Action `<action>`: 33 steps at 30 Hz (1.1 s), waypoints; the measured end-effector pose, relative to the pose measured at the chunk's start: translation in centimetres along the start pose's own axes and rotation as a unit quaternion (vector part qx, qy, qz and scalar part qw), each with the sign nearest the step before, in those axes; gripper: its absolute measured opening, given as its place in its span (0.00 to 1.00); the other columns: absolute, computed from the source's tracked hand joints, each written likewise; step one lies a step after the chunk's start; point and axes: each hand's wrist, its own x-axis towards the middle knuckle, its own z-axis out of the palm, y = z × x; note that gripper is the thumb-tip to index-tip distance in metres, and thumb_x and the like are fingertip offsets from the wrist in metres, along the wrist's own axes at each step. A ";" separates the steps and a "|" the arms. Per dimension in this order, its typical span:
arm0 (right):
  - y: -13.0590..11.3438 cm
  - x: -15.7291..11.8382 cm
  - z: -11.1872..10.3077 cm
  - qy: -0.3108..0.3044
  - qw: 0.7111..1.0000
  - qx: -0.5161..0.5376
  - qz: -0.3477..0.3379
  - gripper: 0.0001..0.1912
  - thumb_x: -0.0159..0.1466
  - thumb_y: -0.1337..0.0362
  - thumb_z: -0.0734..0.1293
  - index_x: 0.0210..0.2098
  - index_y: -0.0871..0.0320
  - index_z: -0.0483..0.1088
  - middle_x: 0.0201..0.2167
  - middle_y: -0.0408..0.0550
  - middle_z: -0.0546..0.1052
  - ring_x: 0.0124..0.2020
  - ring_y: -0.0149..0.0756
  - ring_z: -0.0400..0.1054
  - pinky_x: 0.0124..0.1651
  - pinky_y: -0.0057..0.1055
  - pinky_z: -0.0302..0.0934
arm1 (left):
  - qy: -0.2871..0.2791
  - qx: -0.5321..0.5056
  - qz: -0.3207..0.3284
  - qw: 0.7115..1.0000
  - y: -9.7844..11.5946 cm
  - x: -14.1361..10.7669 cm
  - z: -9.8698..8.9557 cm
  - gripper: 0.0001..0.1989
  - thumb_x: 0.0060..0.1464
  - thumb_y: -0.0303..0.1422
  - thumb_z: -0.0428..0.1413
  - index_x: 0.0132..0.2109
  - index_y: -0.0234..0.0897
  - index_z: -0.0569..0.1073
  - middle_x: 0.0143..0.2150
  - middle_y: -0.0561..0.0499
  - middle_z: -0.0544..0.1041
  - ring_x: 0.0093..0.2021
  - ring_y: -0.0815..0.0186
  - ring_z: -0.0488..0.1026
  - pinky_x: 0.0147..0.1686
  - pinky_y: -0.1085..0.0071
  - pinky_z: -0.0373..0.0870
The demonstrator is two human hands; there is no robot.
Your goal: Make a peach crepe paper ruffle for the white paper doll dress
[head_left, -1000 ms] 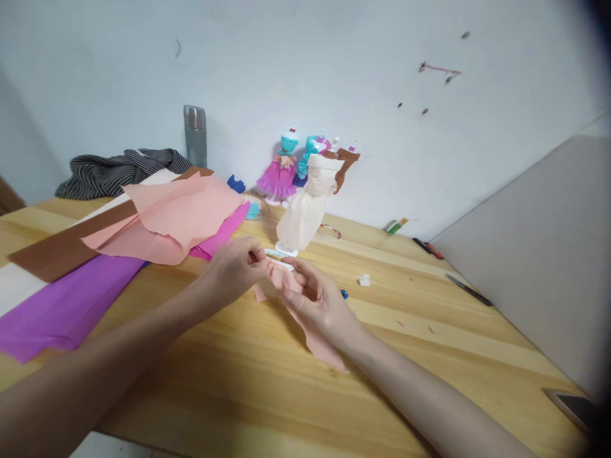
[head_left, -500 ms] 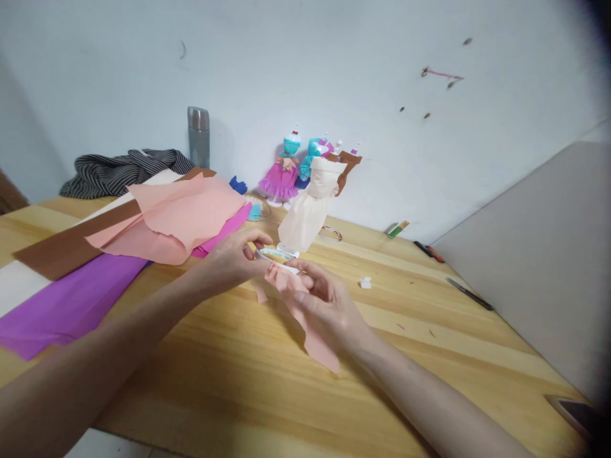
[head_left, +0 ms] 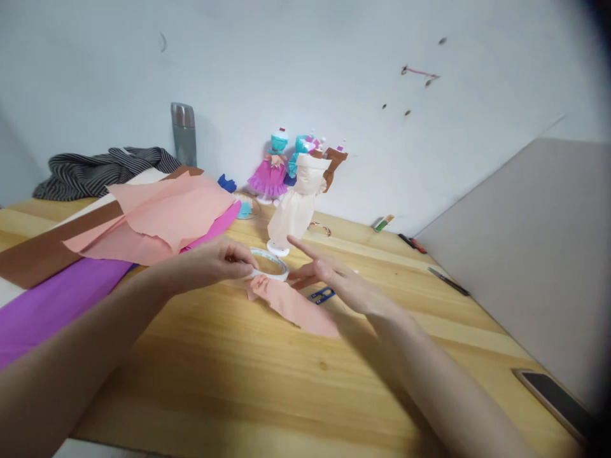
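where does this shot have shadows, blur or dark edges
In the head view, the right arm casts a soft shadow on the table; in the head view, the phone at lower right looks blurred near a darkened right edge; in the head view too, markings inside the white ring are too soft to read.

Grey btl (head_left: pixel 184 137) – nr striped cloth (head_left: pixel 95 173)

Soft, middling light, perhaps from overhead, washes the flat pale-grey wall (head_left: pixel 238 63) and casts blurry shadows across the broad yellow wooden table (head_left: pixel 267 375), while the right edge darkens to black with smeared, stretched detail.
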 end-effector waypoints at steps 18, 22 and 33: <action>6.7 -2.6 -4.6 0.026 0.889 -0.449 0.083 0.08 0.49 0.74 0.62 0.29 0.57 0.62 0.27 0.46 0.70 0.27 0.34 0.60 0.29 0.30 0.49 | 0.000 -0.210 0.001 0.978 0.5 -0.2 1.4 0.08 0.46 0.36 0.59 0.29 0.35 0.77 0.23 0.53 0.74 0.24 0.70 0.69 0.29 0.72 0.69; 8.3 -3.4 -6.1 0.122 0.917 -0.355 0.139 0.04 0.50 0.70 0.60 0.26 0.57 0.59 0.23 0.42 0.67 0.25 0.31 0.57 0.28 0.29 0.48 | -0.005 -0.194 0.000 0.981 0.4 0.0 1.7 0.08 0.46 0.35 0.59 0.29 0.34 0.76 0.24 0.52 0.74 0.25 0.70 0.69 0.29 0.73 0.69; -1.2 -5.0 -1.2 0.107 0.987 -0.079 -0.089 0.13 0.58 0.55 0.68 0.32 0.57 0.64 0.23 0.42 0.66 0.21 0.26 0.55 0.22 0.25 0.50 | 0.027 -0.081 0.040 0.996 0.3 0.1 2.8 0.10 0.52 0.33 0.54 0.27 0.34 0.76 0.24 0.52 0.73 0.26 0.70 0.68 0.28 0.75 0.65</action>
